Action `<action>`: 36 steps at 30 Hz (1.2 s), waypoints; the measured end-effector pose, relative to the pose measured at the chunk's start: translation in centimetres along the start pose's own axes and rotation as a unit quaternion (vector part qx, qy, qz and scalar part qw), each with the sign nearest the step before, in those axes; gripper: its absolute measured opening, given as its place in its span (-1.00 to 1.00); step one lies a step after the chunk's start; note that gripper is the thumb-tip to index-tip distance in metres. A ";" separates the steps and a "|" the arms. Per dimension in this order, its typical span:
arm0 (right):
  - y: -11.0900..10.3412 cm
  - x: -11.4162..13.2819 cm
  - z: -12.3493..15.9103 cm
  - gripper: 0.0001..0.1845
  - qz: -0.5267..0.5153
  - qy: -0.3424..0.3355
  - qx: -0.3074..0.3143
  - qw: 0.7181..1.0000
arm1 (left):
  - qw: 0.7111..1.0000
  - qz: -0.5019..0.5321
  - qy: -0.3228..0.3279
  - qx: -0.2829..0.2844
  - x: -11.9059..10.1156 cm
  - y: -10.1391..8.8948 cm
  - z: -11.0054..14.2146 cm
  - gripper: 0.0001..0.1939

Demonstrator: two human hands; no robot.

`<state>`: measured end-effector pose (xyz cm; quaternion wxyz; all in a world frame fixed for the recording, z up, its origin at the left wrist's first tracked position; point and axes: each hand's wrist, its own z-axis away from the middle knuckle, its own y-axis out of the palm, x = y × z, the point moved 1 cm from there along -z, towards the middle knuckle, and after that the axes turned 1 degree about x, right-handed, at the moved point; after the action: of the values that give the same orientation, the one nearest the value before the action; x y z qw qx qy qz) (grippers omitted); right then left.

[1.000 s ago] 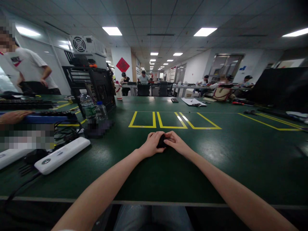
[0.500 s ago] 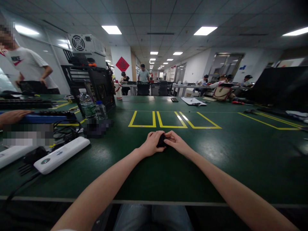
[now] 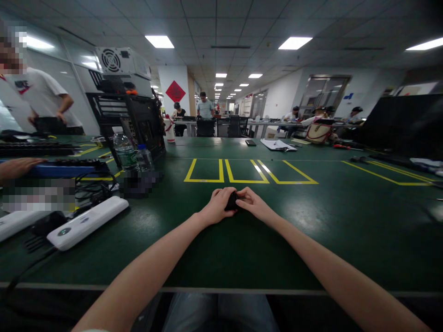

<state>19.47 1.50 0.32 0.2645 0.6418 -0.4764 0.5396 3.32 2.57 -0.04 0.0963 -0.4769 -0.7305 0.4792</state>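
Note:
A small black rounded object [image 3: 232, 201] is between my two hands, low over the green table [image 3: 221, 249]. My left hand [image 3: 219, 206] wraps around its left side, fingers over the top and thumb along the near edge. With fingertips pinched together, my right hand [image 3: 253, 204] touches the object's right side. Much of the object is covered by the fingers, so its exact kind cannot be made out. Just beyond the hands, yellow tape outlines [image 3: 242, 181] mark the table.
To the left are a white power strip [image 3: 88, 222], tangled cables, water bottles [image 3: 125, 150] and an open computer case [image 3: 134, 120]. Another person's hand [image 3: 20, 168] rests on a blue keyboard-like object [image 3: 69, 170]. A clipboard [image 3: 278, 145] and a phone-like slab [image 3: 250, 143] lie farther back.
Both hands stay on the black object in nearly the same pose. The whole view shifts very slightly; nothing is taken up or let go.

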 end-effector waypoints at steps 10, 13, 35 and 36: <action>-0.1 0.0 -0.1 -0.68 0.022 0.040 -0.001 0.999 | 1.000 0.008 0.003 0.008 -0.4 -0.4 0.1 -0.38; -0.1 0.3 0.1 -0.65 0.001 0.019 0.026 0.999 | 1.000 0.009 -0.002 0.010 -0.4 -0.4 0.1 -0.38; 0.1 0.7 0.2 -0.77 0.003 0.005 0.009 1.000 | 1.000 0.006 -0.005 0.006 -0.3 -0.3 0.0 -0.37; 0.1 0.7 0.2 -0.77 0.008 0.007 0.003 1.000 | 1.000 0.008 -0.007 0.007 -0.3 -0.3 0.0 -0.37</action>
<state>19.41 1.09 0.93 0.2623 0.6347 -0.4779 0.5477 3.27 2.27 0.28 0.0904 -0.4785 -0.7240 0.4886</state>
